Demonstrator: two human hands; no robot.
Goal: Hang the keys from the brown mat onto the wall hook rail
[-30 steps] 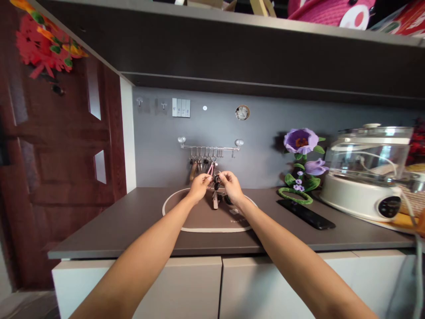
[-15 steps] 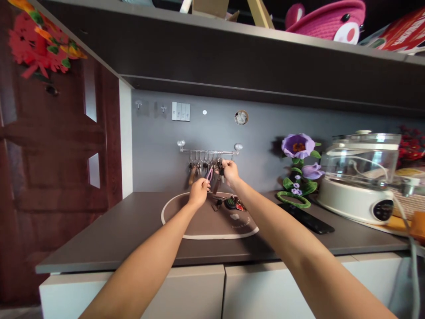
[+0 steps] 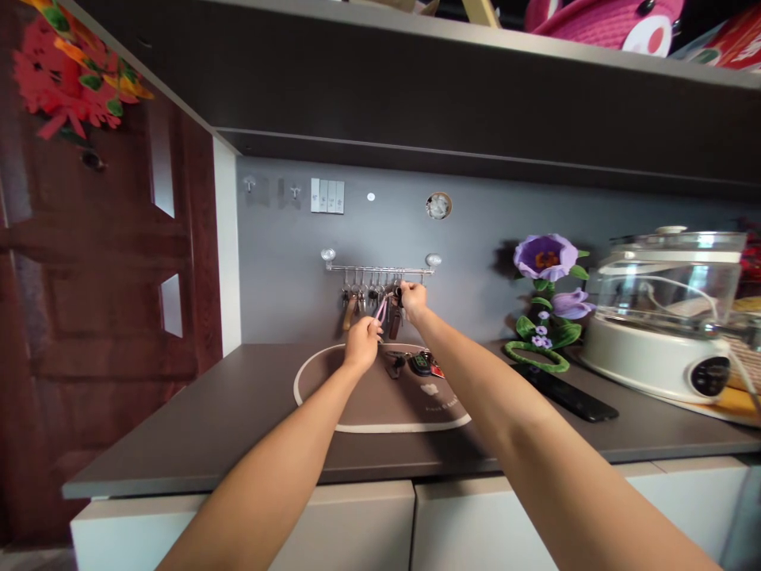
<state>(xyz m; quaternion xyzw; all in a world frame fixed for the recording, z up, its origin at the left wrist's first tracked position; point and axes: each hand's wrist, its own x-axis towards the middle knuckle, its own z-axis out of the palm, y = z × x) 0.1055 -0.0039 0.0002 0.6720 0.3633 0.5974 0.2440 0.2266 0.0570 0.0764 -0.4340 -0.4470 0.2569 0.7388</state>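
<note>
Reaching at key rail (image 3: 379,270) | right hand (image 3: 413,300) grip closed, contents hidden | left hand (image 3: 361,345) gripping pink strap (image 3: 379,309)

No words could be read anywhere in my view. At about five o'clock from the centre, the brown oval mat (image 3: 380,404) bore a small white emblem (image 3: 429,389) above a line of print (image 3: 438,408), both too small to read. The black key fob (image 3: 421,364) on the mat showed nothing legible. At four o'clock, the white cooker's round black control panel (image 3: 710,376) was unreadable. At two o'clock, the red box (image 3: 728,44) had blurred, cut-off white lettering.
</note>
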